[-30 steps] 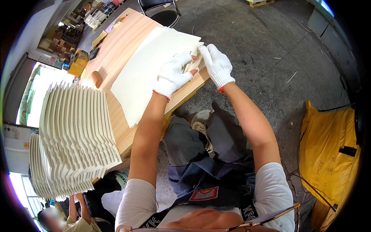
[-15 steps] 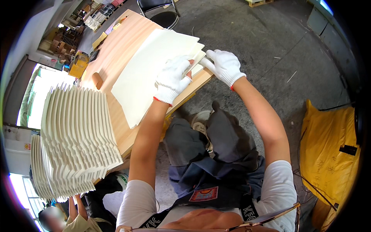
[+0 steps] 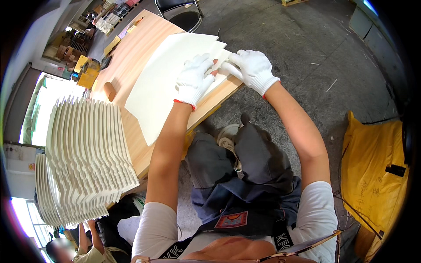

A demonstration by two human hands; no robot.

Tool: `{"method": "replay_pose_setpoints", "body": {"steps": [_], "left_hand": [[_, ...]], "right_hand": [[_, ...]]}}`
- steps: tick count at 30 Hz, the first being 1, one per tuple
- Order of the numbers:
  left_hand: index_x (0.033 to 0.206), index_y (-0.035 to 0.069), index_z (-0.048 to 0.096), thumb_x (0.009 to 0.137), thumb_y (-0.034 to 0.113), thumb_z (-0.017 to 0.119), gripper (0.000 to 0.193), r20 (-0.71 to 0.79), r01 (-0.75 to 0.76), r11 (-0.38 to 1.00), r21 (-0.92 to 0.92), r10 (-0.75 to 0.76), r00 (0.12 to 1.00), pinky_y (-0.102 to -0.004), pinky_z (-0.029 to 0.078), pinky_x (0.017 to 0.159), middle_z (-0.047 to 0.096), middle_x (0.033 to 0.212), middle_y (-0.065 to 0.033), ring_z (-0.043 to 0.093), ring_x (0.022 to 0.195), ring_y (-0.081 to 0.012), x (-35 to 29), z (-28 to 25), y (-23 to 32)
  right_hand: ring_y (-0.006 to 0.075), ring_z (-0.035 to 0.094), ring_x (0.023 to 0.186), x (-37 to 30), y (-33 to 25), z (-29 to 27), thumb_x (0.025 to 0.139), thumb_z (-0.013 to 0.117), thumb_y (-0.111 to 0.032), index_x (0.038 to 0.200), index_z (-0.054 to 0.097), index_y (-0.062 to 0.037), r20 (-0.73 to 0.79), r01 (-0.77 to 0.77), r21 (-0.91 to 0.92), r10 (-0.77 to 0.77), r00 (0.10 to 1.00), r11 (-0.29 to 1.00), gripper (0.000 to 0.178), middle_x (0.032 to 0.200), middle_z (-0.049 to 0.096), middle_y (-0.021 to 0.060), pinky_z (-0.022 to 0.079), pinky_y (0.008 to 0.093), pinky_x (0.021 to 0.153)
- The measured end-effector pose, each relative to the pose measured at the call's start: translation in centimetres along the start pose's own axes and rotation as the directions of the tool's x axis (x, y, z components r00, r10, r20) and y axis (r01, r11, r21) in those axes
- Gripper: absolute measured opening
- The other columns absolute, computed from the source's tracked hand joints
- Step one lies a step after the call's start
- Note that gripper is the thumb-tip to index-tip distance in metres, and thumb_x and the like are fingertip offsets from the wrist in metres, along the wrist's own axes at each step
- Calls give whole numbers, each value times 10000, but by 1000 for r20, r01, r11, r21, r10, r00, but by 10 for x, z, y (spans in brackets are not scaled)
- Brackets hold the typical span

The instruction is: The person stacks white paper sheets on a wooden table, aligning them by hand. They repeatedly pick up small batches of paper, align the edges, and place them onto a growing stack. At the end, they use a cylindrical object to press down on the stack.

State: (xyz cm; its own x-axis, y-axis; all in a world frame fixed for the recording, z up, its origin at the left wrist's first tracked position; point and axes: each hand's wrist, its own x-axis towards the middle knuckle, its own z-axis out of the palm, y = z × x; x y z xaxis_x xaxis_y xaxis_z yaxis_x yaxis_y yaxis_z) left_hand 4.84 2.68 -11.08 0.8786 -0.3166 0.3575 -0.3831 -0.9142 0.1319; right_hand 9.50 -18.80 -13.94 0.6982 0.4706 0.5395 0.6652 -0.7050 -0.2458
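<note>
A loose stack of cream paper sheets [image 3: 155, 83] with angled outlines lies on the wooden table [image 3: 151, 26], their corners slightly fanned at the far right end. My left hand [image 3: 194, 79], in a white knit glove with bare thumb and finger tips, rests flat on the top sheet with fingers apart. At the table's right edge, my right hand [image 3: 252, 69], gloved in white too, touches the sheets' right-hand edges. Its thumb and fingers are apart; the undersides of those fingers are hidden.
A tall pile of bent cream sheets [image 3: 87, 149] stands at the table's near left. Beyond it are a brown cylinder [image 3: 109, 91] and a yellow box [image 3: 89, 72]. A black chair [image 3: 186, 19] stands past the far end, a yellow sack [image 3: 372, 166] at right. Another person's arms [image 3: 90, 236] reach the pile.
The sheets' fanned corners have come down flatter and closer together. My right hand has shifted slightly left, and my left-hand fingers have spread out over the top sheet.
</note>
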Motion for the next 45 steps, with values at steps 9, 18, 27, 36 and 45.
{"method": "replay_pose_setpoints", "body": {"steps": [9,18,27,36,45], "left_hand": [[1247,137,673,924,254,658,344,128,161,914,-371,-121,984,-382,488,985,659,1215,-119,632,1110,-313,-6,-16,6],[1242,150,679,911,294,689,361,140,194,917,-350,-153,978,-340,495,979,670,1194,-110,656,1101,-272,-8,-17,11],[1199,211,695,891,253,685,311,112,160,919,-361,-128,986,-347,530,851,657,1048,-92,661,921,-264,-10,-11,6],[1160,205,705,865,278,717,304,69,151,943,-296,-137,988,-338,532,841,656,1017,-86,654,914,-259,-10,-8,11],[1151,198,709,916,238,633,250,44,119,931,-345,-111,993,-337,538,823,665,1006,-81,647,902,-248,-10,-9,11]], "right_hand": [[412,669,897,0,-30,6,1019,391,-546,1073,609,-125,196,-498,494,467,862,713,478,929,701,205,492,500,791],[417,668,871,-4,-32,17,1021,391,-542,1061,604,-133,93,-470,445,483,871,762,463,915,694,212,493,511,761],[370,683,856,-10,-31,19,1041,373,-416,1222,565,-200,38,-356,334,365,930,873,341,987,690,165,521,489,717],[367,680,854,-10,-31,20,1041,352,-410,1216,582,-192,46,-380,364,390,919,851,362,1006,684,148,523,487,732],[388,676,870,-10,-33,16,1037,353,-466,1175,586,-164,43,-380,376,394,918,845,406,975,692,176,508,502,749]]}}
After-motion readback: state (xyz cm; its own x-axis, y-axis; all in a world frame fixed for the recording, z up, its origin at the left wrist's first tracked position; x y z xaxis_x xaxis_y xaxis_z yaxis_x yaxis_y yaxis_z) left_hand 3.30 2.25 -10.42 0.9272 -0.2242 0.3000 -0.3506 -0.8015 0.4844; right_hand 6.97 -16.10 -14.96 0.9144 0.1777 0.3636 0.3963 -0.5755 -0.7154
